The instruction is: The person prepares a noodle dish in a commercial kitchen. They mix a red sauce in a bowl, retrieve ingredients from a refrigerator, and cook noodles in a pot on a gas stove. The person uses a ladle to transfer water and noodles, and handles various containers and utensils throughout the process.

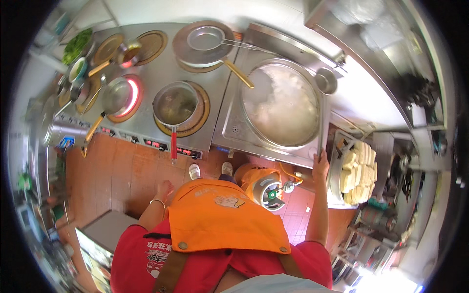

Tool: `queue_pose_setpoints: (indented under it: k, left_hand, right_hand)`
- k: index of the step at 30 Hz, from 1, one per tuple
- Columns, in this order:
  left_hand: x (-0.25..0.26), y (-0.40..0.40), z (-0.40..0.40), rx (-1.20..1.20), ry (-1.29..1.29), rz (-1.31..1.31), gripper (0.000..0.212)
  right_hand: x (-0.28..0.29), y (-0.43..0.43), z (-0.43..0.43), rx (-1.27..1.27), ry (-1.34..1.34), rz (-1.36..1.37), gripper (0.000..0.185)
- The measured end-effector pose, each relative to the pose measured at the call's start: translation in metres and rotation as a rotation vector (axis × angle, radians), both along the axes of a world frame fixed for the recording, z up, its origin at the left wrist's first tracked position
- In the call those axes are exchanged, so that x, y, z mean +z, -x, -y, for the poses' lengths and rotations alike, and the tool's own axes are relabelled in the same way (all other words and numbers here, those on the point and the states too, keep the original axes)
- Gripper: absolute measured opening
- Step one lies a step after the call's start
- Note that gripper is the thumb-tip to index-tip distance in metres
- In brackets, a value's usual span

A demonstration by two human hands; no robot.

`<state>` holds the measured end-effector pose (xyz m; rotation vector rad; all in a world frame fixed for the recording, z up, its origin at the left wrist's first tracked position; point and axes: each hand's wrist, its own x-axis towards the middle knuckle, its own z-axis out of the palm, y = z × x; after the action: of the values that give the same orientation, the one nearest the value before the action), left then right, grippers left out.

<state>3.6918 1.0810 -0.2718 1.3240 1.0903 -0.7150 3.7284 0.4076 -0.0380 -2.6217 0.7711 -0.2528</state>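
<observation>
My right hand point(320, 164) has its fingers closed round the near end of a long metal handle point(323, 124) at the right edge of the stainless steel cooker. This handle runs back towards a small metal ladle cup point(325, 81); whether they join is unclear. Beside it, a large round pot point(282, 106) holds cloudy, steaming liquid. My left hand point(165, 188) hangs by the orange apron point(227, 216), fingers apart and empty. In front of it, a saucepan with a red handle point(176, 104) holds dark liquid on a hob.
A glowing hob point(133, 97) lies partly under a pan point(116, 96). Further back stand a lidded pan point(203, 47) and a copper-toned saucepan point(129, 55). A gas cylinder point(269, 194) stands on the tiled floor. Pale blocks of food point(359, 172) are stacked at the right.
</observation>
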Motion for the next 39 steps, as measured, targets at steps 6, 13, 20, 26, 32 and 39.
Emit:
queue_pose_setpoints:
  k: [6, 13, 20, 26, 32, 39]
  left_hand:
    - [0.050, 0.027, 0.023, -0.060, -0.143, 0.121, 0.029]
    - [0.075, 0.081, 0.051, -0.108, -0.342, 0.140, 0.021]
    - [0.076, 0.103, 0.060, -0.480, -0.647, 0.169, 0.030]
    - [0.083, 0.103, 0.041, -0.525, -0.603, 0.161, 0.034]
    - [0.071, 0.108, -0.008, -0.513, -0.617, 0.191, 0.032]
    - [0.047, 0.135, -0.109, -0.252, -0.531, 0.257, 0.030]
  right_hand:
    - [-0.096, -0.040, 0.113, 0.025, 0.063, 0.039, 0.047]
    - [-0.127, -0.058, 0.156, 0.025, 0.096, -0.117, 0.048]
    - [-0.127, -0.066, 0.170, 0.053, 0.109, -0.464, 0.043]
    - [-0.110, -0.073, 0.141, 0.037, 0.348, -0.603, 0.035]
    - [-0.087, -0.085, 0.050, 0.182, 0.441, -0.142, 0.035]
    - [-0.013, -0.139, -0.270, 0.506, -0.101, 0.122, 0.031]
